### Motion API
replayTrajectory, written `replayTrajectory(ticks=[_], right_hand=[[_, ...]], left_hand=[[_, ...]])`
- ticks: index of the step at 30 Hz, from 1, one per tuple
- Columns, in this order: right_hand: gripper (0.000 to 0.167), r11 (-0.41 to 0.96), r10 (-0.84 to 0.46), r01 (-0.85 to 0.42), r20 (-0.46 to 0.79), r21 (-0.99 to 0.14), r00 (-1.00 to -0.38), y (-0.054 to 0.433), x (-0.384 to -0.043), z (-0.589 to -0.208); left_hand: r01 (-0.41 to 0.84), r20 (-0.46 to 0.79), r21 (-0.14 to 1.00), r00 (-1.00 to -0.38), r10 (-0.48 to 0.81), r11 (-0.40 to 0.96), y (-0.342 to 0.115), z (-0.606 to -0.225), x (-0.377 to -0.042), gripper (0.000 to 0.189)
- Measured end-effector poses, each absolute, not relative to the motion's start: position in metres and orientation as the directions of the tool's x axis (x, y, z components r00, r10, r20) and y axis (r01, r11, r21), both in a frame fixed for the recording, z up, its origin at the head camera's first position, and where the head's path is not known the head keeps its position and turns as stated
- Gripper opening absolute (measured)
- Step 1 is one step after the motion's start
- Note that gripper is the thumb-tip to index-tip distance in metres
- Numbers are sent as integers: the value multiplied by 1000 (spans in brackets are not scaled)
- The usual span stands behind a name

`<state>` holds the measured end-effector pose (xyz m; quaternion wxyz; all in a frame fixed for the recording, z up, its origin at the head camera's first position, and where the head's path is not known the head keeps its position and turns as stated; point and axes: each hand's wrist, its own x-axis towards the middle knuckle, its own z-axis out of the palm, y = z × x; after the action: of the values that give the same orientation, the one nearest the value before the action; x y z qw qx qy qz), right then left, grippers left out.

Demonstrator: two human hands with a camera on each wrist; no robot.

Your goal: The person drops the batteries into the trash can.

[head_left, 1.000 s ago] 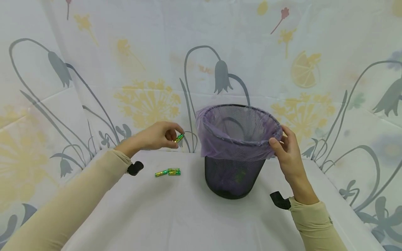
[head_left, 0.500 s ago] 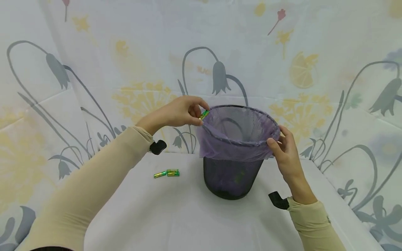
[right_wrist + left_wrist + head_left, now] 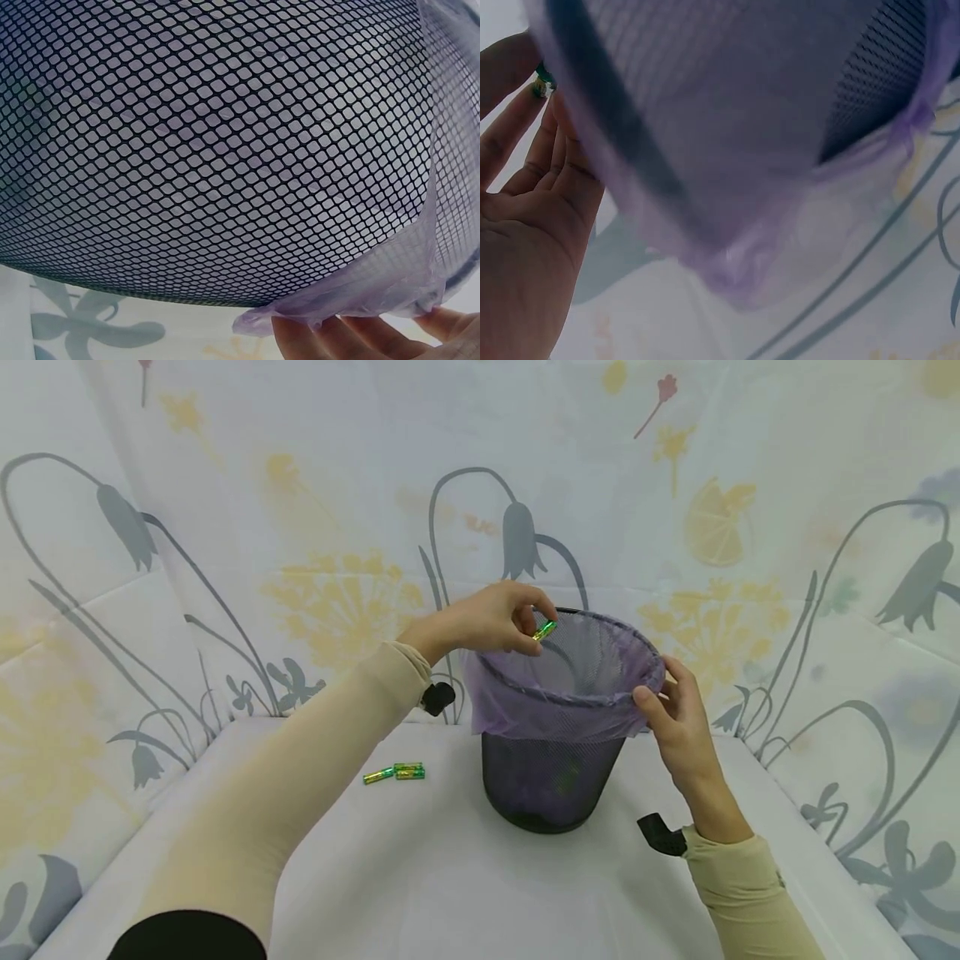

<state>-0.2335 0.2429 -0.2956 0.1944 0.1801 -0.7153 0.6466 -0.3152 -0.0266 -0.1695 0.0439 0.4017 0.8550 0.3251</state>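
My left hand (image 3: 498, 620) pinches a green and gold battery (image 3: 545, 630) between thumb and fingers, over the left part of the bin's opening. In the left wrist view, part of the battery (image 3: 543, 80) shows between the fingertips, partly behind the purple liner. The black mesh wastebasket (image 3: 555, 785) stands on the white table, its purple bag (image 3: 555, 714) folded over the rim. My right hand (image 3: 678, 722) grips the rim on the right side, thumb outside on the bag. In the right wrist view, its fingers (image 3: 360, 337) lie against the bag's edge and the mesh.
Several more green and gold batteries (image 3: 395, 772) lie together on the white table (image 3: 420, 877), left of the bin. A dim greenish patch shows through the lower mesh. Behind the table hangs a flower-patterned cloth (image 3: 360, 510).
My left hand has carried the battery right and up, from beside the bin to above its opening. My right hand keeps its grip on the rim.
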Motion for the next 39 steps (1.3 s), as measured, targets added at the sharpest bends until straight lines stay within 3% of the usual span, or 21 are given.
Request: replayTrajectory(ticks=[19,32,39], right_hand=[[60,112,-6,-508,511,-854,-860,236,-235,-296],[62,110,-12,-501,502,-859,-865,235,-234,-297],[61,103,-21,-513,514,-852,-858,235,-234,-296]], left_hand=[[625,81,574,-686,723,529,14,-195,-331,41],[635,-17,440,-701,713,635,25,-208,-332,41],[629,-17,448,-704,710,635,24,-208,-332,40]])
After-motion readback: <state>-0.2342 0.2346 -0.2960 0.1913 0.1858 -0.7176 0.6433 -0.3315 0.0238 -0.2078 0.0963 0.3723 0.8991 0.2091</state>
